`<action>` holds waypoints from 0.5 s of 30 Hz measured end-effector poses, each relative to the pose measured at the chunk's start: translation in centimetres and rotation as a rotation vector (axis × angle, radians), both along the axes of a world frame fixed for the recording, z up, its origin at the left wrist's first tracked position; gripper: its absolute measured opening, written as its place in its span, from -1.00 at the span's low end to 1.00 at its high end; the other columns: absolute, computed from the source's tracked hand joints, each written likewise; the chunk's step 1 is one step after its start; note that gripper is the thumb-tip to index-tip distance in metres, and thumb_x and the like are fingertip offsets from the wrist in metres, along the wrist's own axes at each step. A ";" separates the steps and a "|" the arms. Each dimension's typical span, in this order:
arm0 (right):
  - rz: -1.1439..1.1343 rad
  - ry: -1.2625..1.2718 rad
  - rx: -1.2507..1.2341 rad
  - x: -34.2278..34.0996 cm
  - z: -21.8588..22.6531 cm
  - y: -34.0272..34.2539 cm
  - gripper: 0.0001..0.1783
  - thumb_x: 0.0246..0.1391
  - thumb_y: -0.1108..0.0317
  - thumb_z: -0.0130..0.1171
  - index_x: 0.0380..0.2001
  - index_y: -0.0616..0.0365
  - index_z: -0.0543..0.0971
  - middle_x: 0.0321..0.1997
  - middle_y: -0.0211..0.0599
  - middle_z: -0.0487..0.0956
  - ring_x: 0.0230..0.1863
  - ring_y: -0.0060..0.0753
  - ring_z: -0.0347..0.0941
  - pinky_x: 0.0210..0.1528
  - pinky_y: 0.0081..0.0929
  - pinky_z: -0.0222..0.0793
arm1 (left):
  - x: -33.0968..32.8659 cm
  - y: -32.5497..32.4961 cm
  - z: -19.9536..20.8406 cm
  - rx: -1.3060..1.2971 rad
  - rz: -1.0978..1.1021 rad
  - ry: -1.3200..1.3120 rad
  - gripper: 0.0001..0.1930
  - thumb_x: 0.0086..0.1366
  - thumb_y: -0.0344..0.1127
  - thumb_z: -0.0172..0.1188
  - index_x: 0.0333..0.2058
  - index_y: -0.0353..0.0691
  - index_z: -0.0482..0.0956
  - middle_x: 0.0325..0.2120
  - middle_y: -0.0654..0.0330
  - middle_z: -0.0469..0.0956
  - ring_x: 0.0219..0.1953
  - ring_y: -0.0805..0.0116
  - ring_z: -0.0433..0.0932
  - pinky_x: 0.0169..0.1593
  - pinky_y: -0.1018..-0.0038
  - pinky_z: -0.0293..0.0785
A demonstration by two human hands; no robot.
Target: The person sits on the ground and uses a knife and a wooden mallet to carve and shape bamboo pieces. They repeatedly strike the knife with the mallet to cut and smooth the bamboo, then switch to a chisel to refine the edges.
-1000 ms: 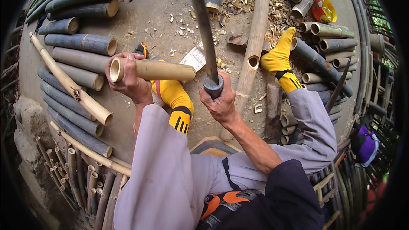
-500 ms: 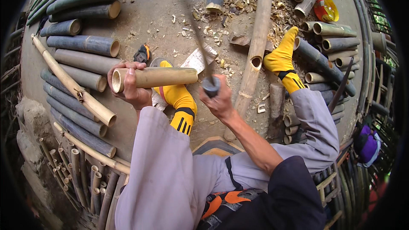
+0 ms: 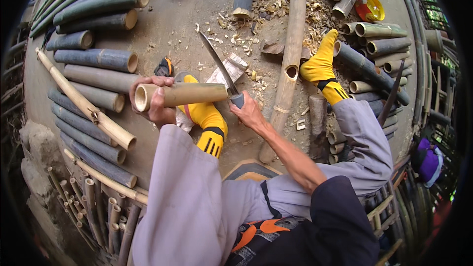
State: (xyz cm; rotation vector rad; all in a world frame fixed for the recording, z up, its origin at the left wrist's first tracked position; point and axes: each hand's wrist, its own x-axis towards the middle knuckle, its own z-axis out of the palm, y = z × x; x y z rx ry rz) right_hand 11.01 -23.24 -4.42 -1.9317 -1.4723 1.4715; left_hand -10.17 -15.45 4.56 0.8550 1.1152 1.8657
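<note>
My left hand (image 3: 153, 102) is wrapped round a short pale bamboo tube (image 3: 192, 94), held level with its hollow end at the left. The fingers of my right hand (image 3: 249, 112) are closed on the dark grey handle of a knife (image 3: 219, 61). Its long, slightly curved blade slants up and to the left. Near the handle the blade passes close to the tube's right end; whether they touch, I cannot tell. Below the tube is my foot in a yellow sock (image 3: 204, 118).
A long bamboo pole (image 3: 288, 93) with a hole cut in it lies between my feet, over a wooden block (image 3: 273, 47). Cut bamboo lengths (image 3: 96, 59) line the left, with more at right. Shavings (image 3: 281, 0), a white block (image 3: 229, 69) and a tape measure (image 3: 164, 67) lie on the ground.
The knife, blurred and more upright before, now tilts left and shows sharply, its handle end lower. My right hand has turned and shifted slightly. The bamboo tube stays in my left hand, moved slightly.
</note>
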 end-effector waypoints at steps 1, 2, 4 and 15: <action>-0.003 0.011 0.017 0.7 0.2 0.4 -0.60 0.01 0.23 0.23 -0.20 0.25 0.37 -0.48 -0.07 0.57 -0.51 -0.24 0.57 -0.52 -0.35 0.46 | -0.5 -0.2 -0.4 0.007 -0.067 0.011 -0.61 -0.06 -0.41 0.10 -0.18 -0.25 0.35 -0.46 0.09 0.42 -0.40 0.22 0.47 -0.16 0.16 0.52; -0.005 0.022 0.033 1.2 0.4 1.0 -0.61 0.01 0.22 0.23 -0.21 0.25 0.37 -0.49 -0.07 0.56 -0.52 -0.24 0.57 -0.52 -0.35 0.45 | -0.8 0.1 -0.9 0.015 -0.133 0.022 -0.60 -0.04 -0.39 0.10 -0.15 -0.20 0.33 -0.43 0.10 0.42 -0.36 0.22 0.47 -0.12 0.12 0.50; -0.060 0.110 0.078 0.3 2.5 0.4 -0.60 -0.02 0.23 0.27 -0.23 0.25 0.39 -0.49 -0.14 0.55 -0.49 -0.31 0.55 -0.48 -0.39 0.45 | -1.6 -0.9 -0.4 -0.018 -0.104 0.019 -0.54 -0.08 -0.35 0.13 -0.12 -0.22 0.32 -0.43 0.09 0.42 -0.33 0.19 0.46 -0.08 0.12 0.46; 0.003 0.003 0.024 1.1 0.5 0.6 -0.57 -0.03 0.24 0.25 -0.22 0.30 0.35 -0.42 0.08 0.59 -0.40 0.04 0.60 -0.37 -0.22 0.48 | 0.5 1.4 1.2 -0.202 0.200 -0.032 -0.57 0.02 -0.36 0.22 -0.11 -0.35 0.36 -0.47 0.07 0.48 -0.39 0.26 0.49 -0.18 0.31 0.49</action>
